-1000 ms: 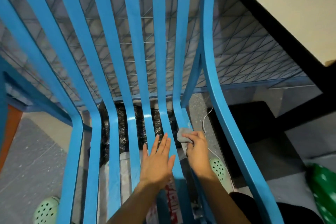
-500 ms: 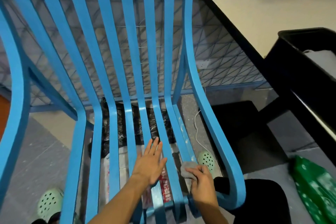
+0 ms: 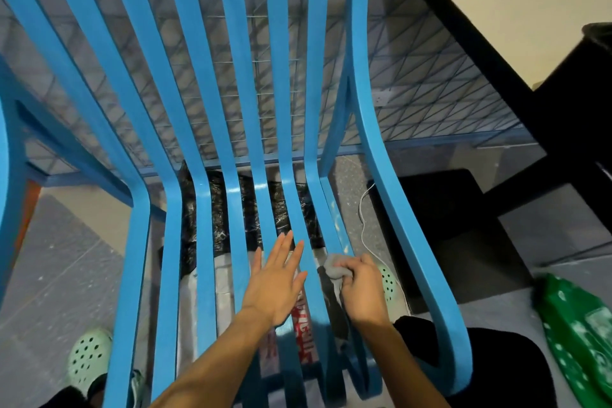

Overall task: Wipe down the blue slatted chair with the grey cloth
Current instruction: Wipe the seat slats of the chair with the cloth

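Note:
The blue slatted chair [image 3: 202, 209] fills the view, its slats running from the backrest down into the seat. My left hand [image 3: 275, 281] lies flat, fingers straight, on the middle seat slats. To its right, my right hand [image 3: 362, 288] grips the bunched grey cloth [image 3: 334, 267] and holds it against the rightmost seat slat, which shows pale specks farther up. Most of the cloth is hidden under my fingers.
The curved right armrest [image 3: 407, 242] runs close beside my right hand. Under the seat lie a black plastic bag [image 3: 218, 225], printed packaging and a white cord [image 3: 364, 225]. Pale green clogs [image 3: 87, 358] stand on the floor. A green bag [image 3: 583, 325] lies at right, dark furniture behind it.
The view has swung up and down over the chair. My right hand slid the cloth toward the seat's front edge, then back up a little along the right slat. The left hand stayed flat.

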Available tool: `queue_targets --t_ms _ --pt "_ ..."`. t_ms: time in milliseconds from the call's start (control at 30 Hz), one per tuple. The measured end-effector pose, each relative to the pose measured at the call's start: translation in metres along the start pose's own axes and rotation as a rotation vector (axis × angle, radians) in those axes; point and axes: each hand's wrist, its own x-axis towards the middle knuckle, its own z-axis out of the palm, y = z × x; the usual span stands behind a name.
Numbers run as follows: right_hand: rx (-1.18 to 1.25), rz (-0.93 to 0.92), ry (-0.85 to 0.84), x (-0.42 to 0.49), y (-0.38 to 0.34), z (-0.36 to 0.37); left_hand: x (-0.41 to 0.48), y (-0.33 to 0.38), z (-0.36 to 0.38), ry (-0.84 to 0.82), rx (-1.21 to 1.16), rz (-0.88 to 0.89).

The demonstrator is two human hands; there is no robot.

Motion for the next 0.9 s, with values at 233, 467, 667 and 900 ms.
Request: queue_targets --t_ms 233,467,667,900 --pt "-0.068 0.023 0.051 0.055 -0.026 0.016 0.004 -0.009 0.019 0.093 -0.046 0.074" --pt "-0.081 -0.019 -0.009 0.126 -0.041 0.025 0.004 -0.010 0.023 0.223 -0.093 0.074" --pt "-0.124 -0.039 0.067 0.172 -0.060 0.039 0.006 -0.009 0.018 0.205 -0.074 0.074" --pt "-0.169 -0.035 0.055 0.189 -0.055 0.051 0.005 -0.007 0.016 0.196 -0.045 0.063"
